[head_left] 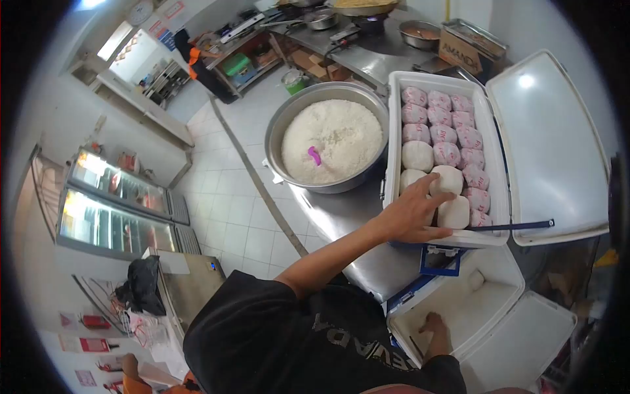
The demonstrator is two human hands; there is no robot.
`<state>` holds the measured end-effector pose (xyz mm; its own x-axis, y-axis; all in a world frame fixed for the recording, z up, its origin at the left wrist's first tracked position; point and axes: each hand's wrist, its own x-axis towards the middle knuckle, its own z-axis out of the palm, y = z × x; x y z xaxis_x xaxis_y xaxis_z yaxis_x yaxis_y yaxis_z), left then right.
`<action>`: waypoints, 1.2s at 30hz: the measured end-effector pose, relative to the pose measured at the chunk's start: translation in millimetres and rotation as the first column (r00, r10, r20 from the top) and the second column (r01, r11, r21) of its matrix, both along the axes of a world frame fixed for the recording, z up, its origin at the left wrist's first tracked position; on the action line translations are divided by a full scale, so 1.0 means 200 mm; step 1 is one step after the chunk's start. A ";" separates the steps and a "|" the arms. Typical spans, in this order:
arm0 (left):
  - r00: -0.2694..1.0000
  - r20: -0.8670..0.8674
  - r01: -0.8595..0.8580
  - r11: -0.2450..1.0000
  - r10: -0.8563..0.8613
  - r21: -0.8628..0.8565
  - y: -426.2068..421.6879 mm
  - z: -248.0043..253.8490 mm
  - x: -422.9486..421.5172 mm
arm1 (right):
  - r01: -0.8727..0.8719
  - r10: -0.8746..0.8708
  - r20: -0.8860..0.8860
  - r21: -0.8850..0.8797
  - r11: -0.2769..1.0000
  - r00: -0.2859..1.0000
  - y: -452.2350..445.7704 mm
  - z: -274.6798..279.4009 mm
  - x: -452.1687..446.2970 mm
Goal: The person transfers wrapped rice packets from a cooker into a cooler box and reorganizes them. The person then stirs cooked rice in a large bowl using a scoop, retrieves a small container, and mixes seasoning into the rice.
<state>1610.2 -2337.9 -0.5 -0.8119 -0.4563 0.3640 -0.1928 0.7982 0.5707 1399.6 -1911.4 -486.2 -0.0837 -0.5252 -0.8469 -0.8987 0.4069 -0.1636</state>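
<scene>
My left hand [419, 211] reaches over the near end of an upright white cooler [395, 125]. Its fingers are spread, touching the white rounded bundles; thumb and a finger straddle one white bundle [456, 213]. Another white bundle [449, 178] lies just beyond the fingertips. Rows of pink-printed wrapped bundles [443, 134] fill the rest of the cooler. My right hand [434, 324] is lower down, inside a second open white cooler [502, 289], fingers extended near its inner wall. Nothing shows in that hand. A single pale bundle [477, 281] sits in that cooler's far corner.
A large metal pot of white rice [333, 139] with a purple scoop [314, 155] stands left of the upper cooler on a steel table [367, 262]. Both cooler lids [551, 138] hang open to the right. Behind are pans [420, 34] and a cardboard box [459, 52]. Another person's arm [131, 374] shows lower left.
</scene>
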 end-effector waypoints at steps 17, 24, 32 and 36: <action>0.995 -0.063 0.073 0.997 -0.071 0.018 -0.01 -0.01 -0.01 | 0.115 0.209 0.244 -0.865 0.489 0.947 -1.71 3.11 -0.13; 0.995 -0.046 0.091 0.995 -0.090 0.028 -0.02 0.01 0.01 | -0.286 0.440 0.177 -0.543 0.789 0.880 -2.70 2.72 -0.31; 0.995 -0.004 0.102 0.994 -0.102 0.032 -0.02 0.02 0.01 | -0.528 0.542 -0.105 -0.437 0.728 0.834 -2.77 2.64 -0.27; 0.994 -0.006 0.113 0.993 -0.113 0.011 -0.02 0.01 0.00 | -0.559 0.405 -0.421 -0.762 0.328 0.812 -2.50 2.64 -0.29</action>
